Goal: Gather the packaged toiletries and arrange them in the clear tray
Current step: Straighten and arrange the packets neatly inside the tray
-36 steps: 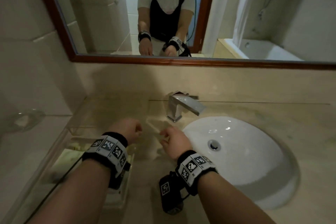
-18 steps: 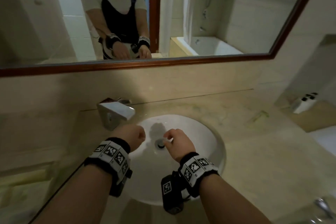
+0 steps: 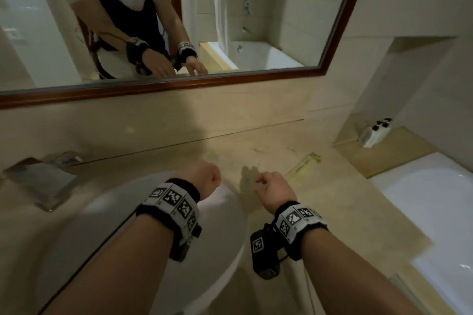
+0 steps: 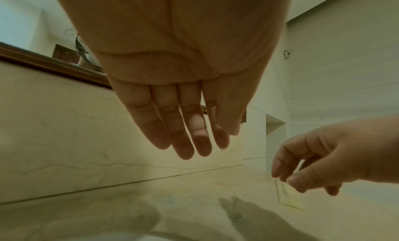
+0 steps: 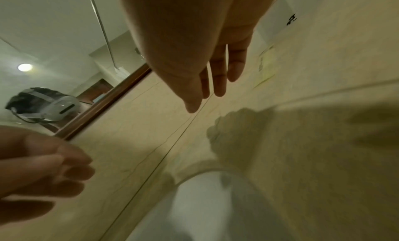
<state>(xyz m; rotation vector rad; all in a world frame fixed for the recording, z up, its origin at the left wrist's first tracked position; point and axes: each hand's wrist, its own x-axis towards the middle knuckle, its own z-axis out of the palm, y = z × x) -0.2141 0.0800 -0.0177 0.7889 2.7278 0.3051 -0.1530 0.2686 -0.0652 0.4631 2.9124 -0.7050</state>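
Observation:
A flat pale yellow packet [image 3: 305, 166] lies on the beige counter to the right of the sink; it also shows in the left wrist view as the packet [image 4: 288, 197] and in the right wrist view as the packet [image 5: 266, 65]. My right hand [image 3: 268, 185] hovers just short of it, fingers relaxed and holding nothing [image 5: 207, 84]. My left hand [image 3: 204, 178] hangs over the sink's right rim with straight fingers [image 4: 194, 142], holding nothing. The clear tray is out of view.
The white sink [image 3: 220, 233] fills the lower left, with the chrome faucet [image 3: 38, 179] at the far left. A white fixture [image 3: 435, 212] borders the counter on the right. A small white device with black buttons [image 3: 375, 133] sits on a ledge beyond. A mirror [image 3: 230, 20] spans the wall.
The head view has swung right, from the tray and faucet across the sink to the right counter. Both hands moved right with it, and the yellow packet has come into view.

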